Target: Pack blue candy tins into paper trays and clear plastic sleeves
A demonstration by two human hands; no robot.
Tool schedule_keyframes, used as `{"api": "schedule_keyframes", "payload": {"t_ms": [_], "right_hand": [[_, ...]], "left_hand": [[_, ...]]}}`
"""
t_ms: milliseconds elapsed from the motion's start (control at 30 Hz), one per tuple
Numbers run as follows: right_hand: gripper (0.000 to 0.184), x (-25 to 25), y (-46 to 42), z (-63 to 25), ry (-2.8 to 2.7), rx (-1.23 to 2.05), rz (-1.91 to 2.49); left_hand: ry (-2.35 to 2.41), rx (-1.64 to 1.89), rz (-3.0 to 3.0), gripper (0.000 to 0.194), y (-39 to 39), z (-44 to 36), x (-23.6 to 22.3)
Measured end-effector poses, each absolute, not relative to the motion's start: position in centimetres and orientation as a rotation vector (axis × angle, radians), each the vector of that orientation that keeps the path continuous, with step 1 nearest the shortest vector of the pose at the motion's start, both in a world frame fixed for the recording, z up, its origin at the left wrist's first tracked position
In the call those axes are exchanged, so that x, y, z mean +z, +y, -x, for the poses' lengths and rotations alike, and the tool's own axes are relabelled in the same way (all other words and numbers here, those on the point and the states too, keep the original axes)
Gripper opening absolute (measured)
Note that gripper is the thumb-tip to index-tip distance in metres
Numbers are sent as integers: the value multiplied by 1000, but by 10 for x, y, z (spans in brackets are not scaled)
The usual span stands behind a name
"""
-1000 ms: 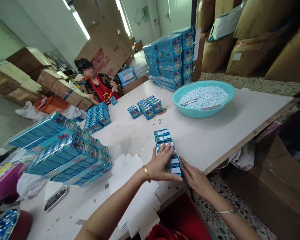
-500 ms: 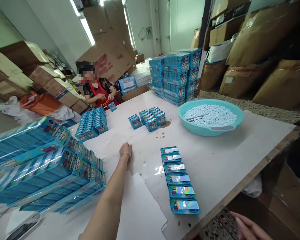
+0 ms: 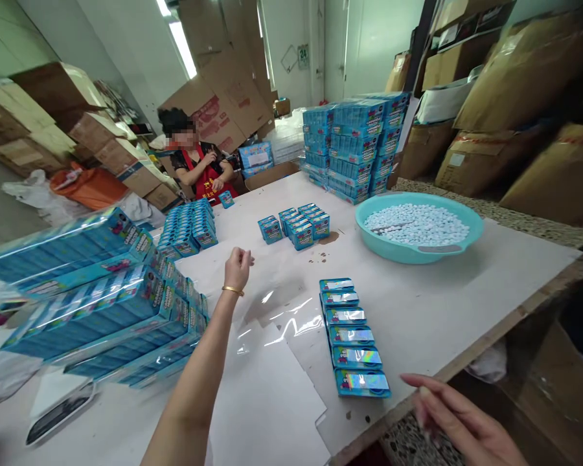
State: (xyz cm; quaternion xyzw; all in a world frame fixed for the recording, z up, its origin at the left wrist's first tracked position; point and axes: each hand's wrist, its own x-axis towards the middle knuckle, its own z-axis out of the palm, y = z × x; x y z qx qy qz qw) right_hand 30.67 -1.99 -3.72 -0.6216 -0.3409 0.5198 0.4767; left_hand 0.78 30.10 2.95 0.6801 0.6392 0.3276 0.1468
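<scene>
My left hand (image 3: 238,266) is raised over the middle of the white-covered table (image 3: 408,323), its fingers closed in a pinch. From them a sheet of clear plastic film (image 3: 272,304) seems to spread down over the tabletop, showing mostly as glare. Just beyond the table's front edge is my right hand (image 3: 451,411), slightly blurred, with the index finger stretched out and nothing visible in it. Nearest to it stands a row of several small blue boxes (image 3: 352,336) with shiny strips on top. White paper sheets (image 3: 267,395) lie beside my left forearm.
Film-wrapped blue box packs (image 3: 102,291) rise at left, more packs (image 3: 350,145) at the back. Small blue boxes (image 3: 304,230) stand mid-table, others (image 3: 189,223) near a seated person (image 3: 201,162). A turquoise basin (image 3: 418,254) holds white pieces. A white scale-like device (image 3: 61,411) sits lower left.
My left hand has lifted off the table and moved slightly left, and the film's glare has spread beneath it. My right hand has come up and left toward the row of boxes.
</scene>
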Motion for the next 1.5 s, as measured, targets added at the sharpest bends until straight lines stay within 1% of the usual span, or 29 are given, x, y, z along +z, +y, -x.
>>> {"api": "schedule_keyframes", "payload": {"t_ms": [67,167,233,300,367,433,533,600,667,733,800,867,933,1067,1167,1233,1300,1333,1367,1400,1433,1500], "right_hand": [[58,-16,-8,-281,-926,1409,1378],[78,6,14,-233,-951,1459,1239],[89,14,23,-201,-897,1527,1170],[91,15,24,-173,-790,1712,1080],[83,13,14,-149,-621,1922,951],[71,9,-2,-133,-474,2048,781],[49,3,-26,-128,-438,1959,688],[42,-4,-32,-137,-507,1830,811],[41,-14,-32,-149,-573,1769,959],[41,-25,-29,-157,-540,1759,1030],[44,-36,-31,-157,-407,1801,995],[52,-45,-40,-149,-317,1878,938],[58,-54,-54,-136,-384,1943,972],[54,-68,-75,-118,-527,1790,1136],[48,-68,-72,-121,-521,1631,1154],[43,-61,-64,-130,-560,1532,1175],[39,-49,-54,-139,-602,1443,1181],[36,-40,-50,-142,-630,1406,1170],[35,-31,-46,-144,-678,1370,1148],[33,-20,-43,-145,-755,1332,1117],[33,-9,-40,-143,-859,1290,1077],[35,13,-40,-135,-1130,1206,987]], "left_hand": [[1546,1159,-1968,24,273,-15,66],[1101,1407,-1903,34,220,-24,120],[988,1510,-1845,36,184,-27,147],[956,1652,-1752,33,152,-26,158],[979,1798,-1617,31,127,-20,153],[1060,1892,-1456,32,107,-9,133],[1261,1861,-1205,38,80,18,87],[1368,1660,-1029,42,56,37,55],[1392,1358,-829,49,29,51,25],[1388,1164,-607,52,4,57,-1],[1411,1163,-427,51,-16,54,-22],[1447,1253,-338,53,-30,46,-38],[1439,1341,-302,56,-38,34,-48],[1382,1415,-292,57,-49,13,-55],[1401,1276,-355,60,-58,10,-59],[1474,1243,-425,71,-61,17,-59],[1663,1367,-578,89,-60,28,-52],[1782,1458,-698,94,-59,33,-45],[1879,1524,-839,91,-57,37,-36],[1922,1541,-986,82,-56,39,-25],[1888,1505,-1117,70,-56,39,-12],[1629,1353,-1281,51,-57,33,15]]}}
